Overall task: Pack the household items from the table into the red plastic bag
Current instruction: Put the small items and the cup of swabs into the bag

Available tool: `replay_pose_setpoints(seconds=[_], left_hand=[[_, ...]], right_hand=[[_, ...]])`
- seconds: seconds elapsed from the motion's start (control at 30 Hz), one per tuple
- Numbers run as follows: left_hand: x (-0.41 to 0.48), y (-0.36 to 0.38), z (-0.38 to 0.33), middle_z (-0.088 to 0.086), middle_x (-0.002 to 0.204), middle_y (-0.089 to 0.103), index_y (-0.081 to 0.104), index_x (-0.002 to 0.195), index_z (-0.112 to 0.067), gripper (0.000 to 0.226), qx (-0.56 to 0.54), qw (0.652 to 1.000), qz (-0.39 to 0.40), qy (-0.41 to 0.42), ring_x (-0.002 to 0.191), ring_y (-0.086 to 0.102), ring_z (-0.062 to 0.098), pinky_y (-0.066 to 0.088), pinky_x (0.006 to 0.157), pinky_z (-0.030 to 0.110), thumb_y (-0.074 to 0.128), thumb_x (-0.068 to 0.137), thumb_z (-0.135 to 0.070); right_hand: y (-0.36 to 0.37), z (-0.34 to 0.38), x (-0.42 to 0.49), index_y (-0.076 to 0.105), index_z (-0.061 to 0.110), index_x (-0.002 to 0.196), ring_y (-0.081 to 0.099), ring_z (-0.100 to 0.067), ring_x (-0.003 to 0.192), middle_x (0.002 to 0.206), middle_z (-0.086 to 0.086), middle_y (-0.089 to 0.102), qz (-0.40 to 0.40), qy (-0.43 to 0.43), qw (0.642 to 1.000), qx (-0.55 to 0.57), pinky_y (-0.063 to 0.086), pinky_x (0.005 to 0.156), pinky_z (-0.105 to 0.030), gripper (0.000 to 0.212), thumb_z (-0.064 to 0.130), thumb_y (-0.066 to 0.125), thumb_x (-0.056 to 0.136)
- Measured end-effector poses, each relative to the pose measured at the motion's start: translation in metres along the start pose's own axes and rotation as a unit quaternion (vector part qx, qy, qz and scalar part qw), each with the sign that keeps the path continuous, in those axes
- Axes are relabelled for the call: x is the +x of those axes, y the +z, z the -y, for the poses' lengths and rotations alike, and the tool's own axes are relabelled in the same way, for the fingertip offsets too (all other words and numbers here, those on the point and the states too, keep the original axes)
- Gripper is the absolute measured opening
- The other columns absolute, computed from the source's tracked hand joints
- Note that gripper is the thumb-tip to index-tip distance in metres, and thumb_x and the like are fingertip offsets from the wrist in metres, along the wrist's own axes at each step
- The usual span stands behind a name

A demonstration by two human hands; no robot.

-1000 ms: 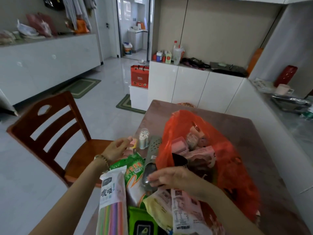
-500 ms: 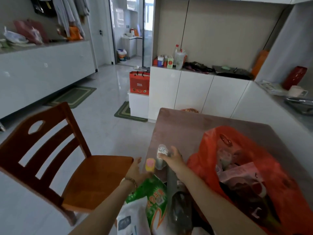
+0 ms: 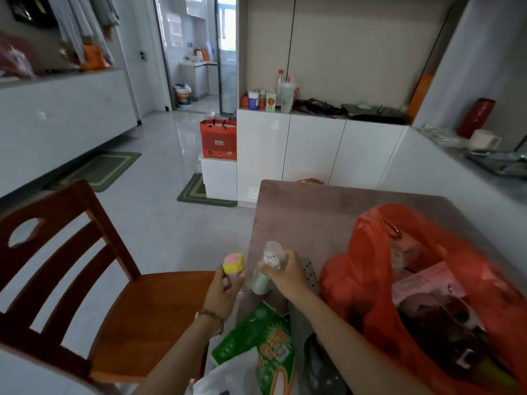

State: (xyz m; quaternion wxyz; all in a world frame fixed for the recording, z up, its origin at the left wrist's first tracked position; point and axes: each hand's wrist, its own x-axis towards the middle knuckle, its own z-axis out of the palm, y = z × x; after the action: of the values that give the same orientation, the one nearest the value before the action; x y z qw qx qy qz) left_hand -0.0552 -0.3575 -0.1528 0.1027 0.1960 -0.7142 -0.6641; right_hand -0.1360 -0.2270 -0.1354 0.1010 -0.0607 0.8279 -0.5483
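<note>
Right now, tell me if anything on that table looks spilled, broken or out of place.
Nothing stands out. The left hand holds a small yellow-and-pink item, the right hand a clear cotton-swab container. The red plastic bag sits open on the table, already partly filled.

Near the front-left corner of the brown rectangular table (image 3: 328, 212): left hand (image 3: 224, 292) closed round a small yellow-and-pink block (image 3: 233, 264), beaded bracelet (image 3: 212, 316) at the wrist; right hand (image 3: 285, 273) gripping a clear plastic tub of cotton swabs (image 3: 273, 256), lifted off the table. Right of that corner, an open red plastic bag (image 3: 370, 280) part filled. Nearer, a green printed packet (image 3: 265, 337). Left of the table, a brown wooden chair (image 3: 85, 280).
</note>
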Motion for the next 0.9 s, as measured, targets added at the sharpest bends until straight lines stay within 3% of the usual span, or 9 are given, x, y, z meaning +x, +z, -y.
replay_pose_setpoints(seconds=[0.07,0.17,0.33,0.43,0.53,0.67,0.73,0.8,0.9], left_hand=[[-0.012,-0.009,-0.029,0.001,0.116,0.058,0.046,0.121,-0.025,0.028,-0.045,0.997,0.041,0.035,0.1,0.06,0.013,0.056,0.074,0.026,0.048,0.094,-0.02],[-0.04,-0.015,-0.079,-0.009,0.118,0.057,0.044,0.117,-0.038,0.026,-0.053,0.988,0.107,0.098,0.105,0.059,0.009,0.057,0.072,0.024,0.042,0.094,-0.025],[-0.097,-0.009,-0.152,-0.024,0.116,0.057,0.038,0.116,-0.054,0.035,-0.051,0.971,0.18,0.152,0.106,0.06,-0.001,0.057,0.08,0.03,0.038,0.082,-0.051],[-0.121,0.007,-0.181,-0.009,0.12,0.059,0.038,0.116,-0.052,0.034,-0.041,0.97,0.18,0.16,0.107,0.062,0.012,0.058,0.081,0.036,0.036,0.083,-0.054],[-0.139,0.029,-0.179,0.005,0.13,0.055,0.036,0.127,-0.039,0.035,-0.035,0.977,0.183,0.106,0.114,0.058,0.025,0.053,0.089,0.05,0.033,0.093,-0.044],[-0.154,0.048,-0.163,0.006,0.129,0.055,0.04,0.111,-0.051,0.025,-0.051,0.974,0.218,0.041,0.11,0.062,0.025,0.056,0.085,0.044,0.041,0.086,-0.052],[-0.16,0.052,-0.16,0.007,0.126,0.057,0.041,0.104,-0.055,0.036,-0.061,0.972,0.227,0.023,0.105,0.065,0.022,0.059,0.077,0.039,0.051,0.07,-0.062],[-0.16,0.053,-0.157,0.007,0.127,0.056,0.039,0.102,-0.059,0.046,-0.045,0.971,0.232,0.023,0.107,0.064,0.023,0.058,0.079,0.043,0.054,0.061,-0.07],[-0.161,0.054,-0.158,0.0,0.129,0.054,0.034,0.098,-0.07,0.033,-0.011,0.971,0.236,0.034,0.112,0.06,0.024,0.056,0.086,0.047,0.051,0.07,-0.072]], right_hand=[[-0.008,0.018,-0.023,0.042,0.022,0.099,0.055,0.004,0.074,0.093,0.006,0.053,0.01,-0.051,0.999,0.014,0.042,0.058,-0.01,0.046,0.036,0.078,0.073],[-0.021,0.054,-0.062,0.038,0.029,0.09,0.059,0.014,0.072,0.092,0.005,0.058,0.005,-0.126,0.987,0.096,0.045,0.058,-0.005,0.046,0.042,0.077,0.068],[-0.058,0.122,-0.118,0.035,0.036,0.111,0.062,0.006,0.093,0.112,0.006,0.056,-0.026,-0.193,0.961,0.198,0.05,0.074,-0.015,0.067,0.061,0.071,0.061],[-0.084,0.142,-0.143,0.04,0.031,0.12,0.057,0.016,0.093,0.107,0.015,0.055,-0.056,-0.237,0.953,0.178,0.046,0.072,-0.004,0.066,0.056,0.074,0.068],[-0.107,0.13,-0.159,0.047,0.028,0.114,0.055,0.017,0.088,0.105,0.01,0.056,-0.061,-0.222,0.96,0.16,0.043,0.071,-0.001,0.058,0.054,0.069,0.067],[-0.125,0.102,-0.17,0.048,0.036,0.106,0.058,0.015,0.081,0.105,0.002,0.059,-0.033,-0.178,0.971,0.157,0.045,0.067,-0.003,0.052,0.057,0.069,0.063],[-0.129,0.096,-0.172,0.049,0.038,0.103,0.059,0.014,0.079,0.105,-0.001,0.06,-0.027,-0.16,0.973,0.164,0.046,0.065,-0.004,0.051,0.058,0.069,0.062],[-0.13,0.095,-0.175,0.049,0.04,0.103,0.06,0.012,0.081,0.107,-0.002,0.061,-0.027,-0.154,0.974,0.164,0.047,0.066,-0.005,0.05,0.06,0.069,0.062],[-0.136,0.097,-0.18,0.046,0.042,0.106,0.059,0.003,0.095,0.116,0.0,0.056,-0.009,-0.126,0.98,0.155,0.046,0.066,-0.003,0.05,0.061,0.065,0.064]])
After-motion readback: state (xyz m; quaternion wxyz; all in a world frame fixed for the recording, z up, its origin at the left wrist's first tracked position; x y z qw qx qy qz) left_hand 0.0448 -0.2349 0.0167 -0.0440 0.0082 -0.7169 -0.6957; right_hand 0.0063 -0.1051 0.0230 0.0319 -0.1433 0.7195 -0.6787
